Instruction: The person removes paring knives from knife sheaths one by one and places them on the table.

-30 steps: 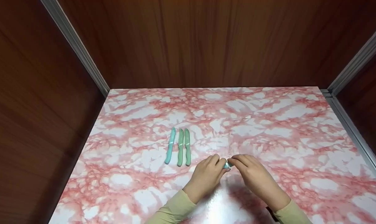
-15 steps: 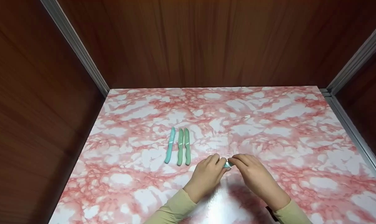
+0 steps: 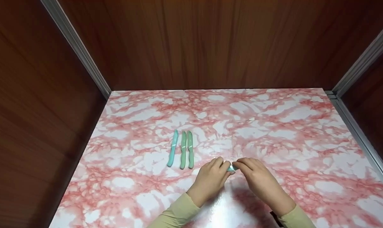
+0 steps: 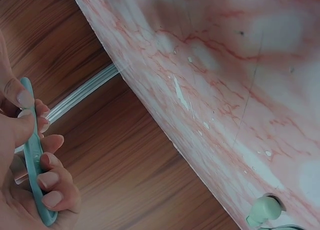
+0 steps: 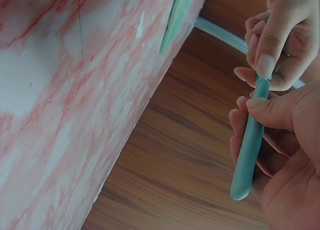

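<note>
A teal sheathed knife (image 3: 230, 168) is held between my two hands, low over the front half of the table; only its middle shows in the head view. My left hand (image 3: 210, 177) grips one end. From the other side, my right hand (image 3: 262, 180) pinches it with thumb and fingers. In the right wrist view, the knife (image 5: 248, 145) runs lengthwise along the right hand's fingers, its rounded end bare, while the left thumb presses near the other end. Left of the hands lie a turquoise knife (image 3: 173, 148) and two green knives (image 3: 183, 150), roughly side by side.
The table (image 3: 274, 126) has a red-and-white marbled top. Dark wood panels (image 3: 191, 44) enclose it at the back and both sides, with grey metal strips (image 3: 83, 50) at the corners.
</note>
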`<state>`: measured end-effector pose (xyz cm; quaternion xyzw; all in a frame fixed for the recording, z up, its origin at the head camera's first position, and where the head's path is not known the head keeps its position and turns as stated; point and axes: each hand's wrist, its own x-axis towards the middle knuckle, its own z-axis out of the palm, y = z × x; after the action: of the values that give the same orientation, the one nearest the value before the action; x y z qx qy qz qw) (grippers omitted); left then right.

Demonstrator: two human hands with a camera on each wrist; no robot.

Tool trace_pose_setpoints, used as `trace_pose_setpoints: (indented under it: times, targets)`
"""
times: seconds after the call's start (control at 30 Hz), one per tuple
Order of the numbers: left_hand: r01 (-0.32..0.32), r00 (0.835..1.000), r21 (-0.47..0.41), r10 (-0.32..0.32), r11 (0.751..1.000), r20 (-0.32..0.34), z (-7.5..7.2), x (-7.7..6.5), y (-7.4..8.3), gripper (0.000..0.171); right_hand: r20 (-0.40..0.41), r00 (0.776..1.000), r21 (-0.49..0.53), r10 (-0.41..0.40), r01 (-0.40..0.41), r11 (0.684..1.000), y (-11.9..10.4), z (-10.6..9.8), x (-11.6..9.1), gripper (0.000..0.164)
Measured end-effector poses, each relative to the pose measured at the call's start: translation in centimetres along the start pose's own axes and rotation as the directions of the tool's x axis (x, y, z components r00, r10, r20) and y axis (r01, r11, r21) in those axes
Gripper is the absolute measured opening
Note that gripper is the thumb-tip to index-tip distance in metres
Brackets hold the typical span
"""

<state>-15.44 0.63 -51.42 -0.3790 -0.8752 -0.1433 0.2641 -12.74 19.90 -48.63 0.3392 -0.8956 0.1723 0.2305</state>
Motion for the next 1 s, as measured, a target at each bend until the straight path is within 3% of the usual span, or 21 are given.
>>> trace_pose_setpoints:
  times: [0.53, 1.0]
  targets:
    - [0.009, 1.000, -0.031, -0.009, 0.999, 0.005, 0.04, 0.06, 0.13, 0.023, 0.021, 1.000, -0.008, 0.013, -0.013, 1.000, -0.08, -0.22, -0.17, 0.046]
    - [-0.002, 1.000, -0.020, 0.003, 1.000, 0.018, -0.24, 0.15, 0.17, 0.025, 0.017, 1.000, 0.002, 0.022, -0.022, 1.000, 0.08, -0.32, -0.30, 0.052]
